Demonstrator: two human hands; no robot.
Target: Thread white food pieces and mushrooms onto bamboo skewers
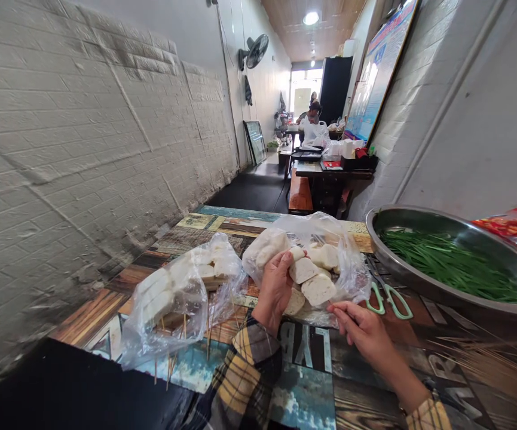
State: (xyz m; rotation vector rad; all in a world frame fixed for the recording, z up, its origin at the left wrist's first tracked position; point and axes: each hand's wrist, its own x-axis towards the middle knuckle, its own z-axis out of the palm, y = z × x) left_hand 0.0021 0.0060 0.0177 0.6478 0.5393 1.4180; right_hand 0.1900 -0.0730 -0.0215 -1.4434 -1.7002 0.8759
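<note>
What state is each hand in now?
Left hand: closed, holding a white piece.
Right hand: closed in a pinch; whether it holds anything cannot be told.

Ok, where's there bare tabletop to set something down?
The near tabletop between left sleeve and right hand; also a strip between the left bag and the table's wall-side edge. It's crowded around the right bag, scissors and metal bowl, with sticks nearer.

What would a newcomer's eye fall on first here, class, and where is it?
Probably the big metal bowl of green stalks at the right. Next, the white slices at the mouth of the central plastic bag, where the left hand holds a pale piece. Then the green-handled scissors, lying between bag and bowl.
</note>
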